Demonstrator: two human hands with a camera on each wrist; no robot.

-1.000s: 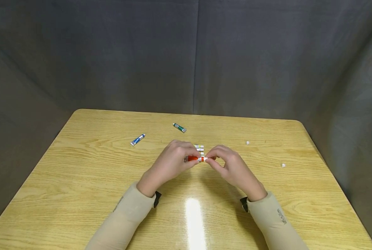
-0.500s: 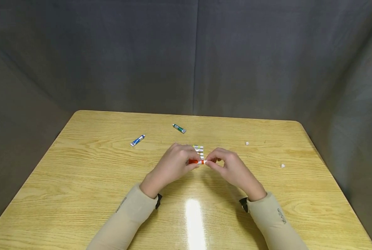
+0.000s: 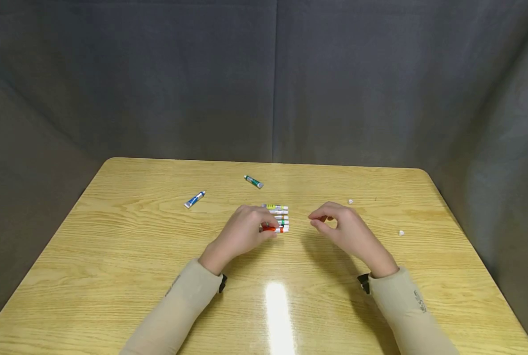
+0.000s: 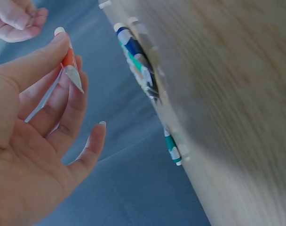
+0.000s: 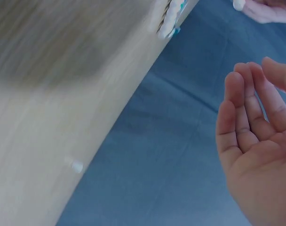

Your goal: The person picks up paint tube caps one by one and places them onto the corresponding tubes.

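My left hand (image 3: 242, 229) pinches a small orange-red paint tube (image 4: 67, 59) between thumb and fingers, its white cap end pointing right in the head view. Part of the tube is hidden behind the fingers. It is held just in front of a neat row of paint tubes (image 3: 282, 212), whose white caps all face right; the left hand covers their other ends. To the right of the row, my right hand (image 3: 348, 234) hovers apart from the tubes. Its fingers are loosely bent, thumb near the index finger, with nothing visible between them.
A blue paint tube (image 3: 195, 199) lies at the left, and a green paint tube (image 3: 253, 181) lies farther back. Two small white pieces rest on the right: one white piece (image 3: 350, 201) farther back, another white piece (image 3: 401, 233) nearer. A dark curtain (image 3: 264, 88) hangs behind the wooden table (image 3: 113, 276).
My right hand has let go of the orange-red tube's cap end and moved right. The left hand still holds the tube, which has shifted slightly left, showing more of the row.
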